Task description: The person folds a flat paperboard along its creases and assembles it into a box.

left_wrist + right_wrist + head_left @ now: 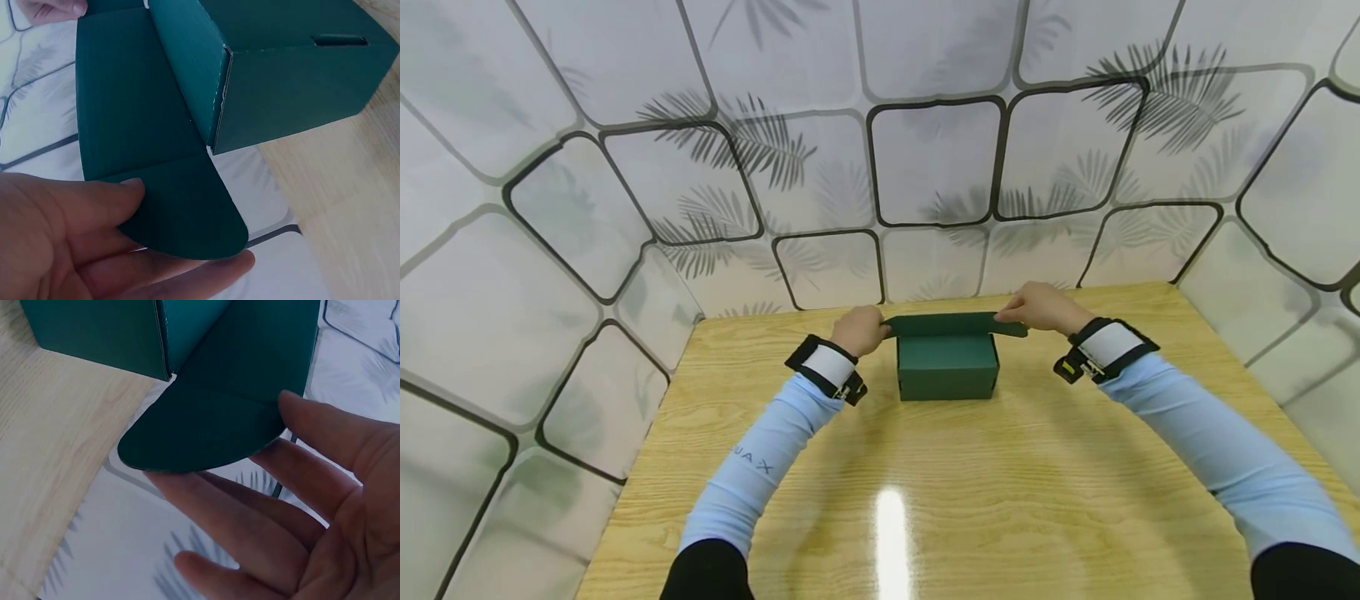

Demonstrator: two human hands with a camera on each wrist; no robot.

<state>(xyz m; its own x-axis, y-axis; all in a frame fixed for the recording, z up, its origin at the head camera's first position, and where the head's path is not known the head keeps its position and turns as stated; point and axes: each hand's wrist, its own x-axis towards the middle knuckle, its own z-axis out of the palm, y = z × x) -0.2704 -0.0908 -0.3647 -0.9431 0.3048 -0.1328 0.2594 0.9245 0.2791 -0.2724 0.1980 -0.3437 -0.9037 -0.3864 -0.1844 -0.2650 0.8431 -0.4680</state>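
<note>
A small dark green cardboard box (pixel 947 382) stands on the table with its lid flap (pixel 940 323) raised at the far side. My left hand (pixel 859 331) pinches the left end of this flap. In the left wrist view the thumb lies on top of a rounded side tab (pixel 187 209) and the fingers lie beneath. The right end is pinched by my right hand (pixel 1043 308). The right wrist view shows its thumb at the edge of the other rounded tab (pixel 200 431), with fingers under it. A narrow slot (pixel 340 40) shows in the box. Its inside is hidden.
The box stands toward the back of a pale wooden table (pixel 1015 500). A white wall covering (pixel 936 162) with dark outlines and leaf prints rises behind the table and along both sides. Light glares off the table's front part.
</note>
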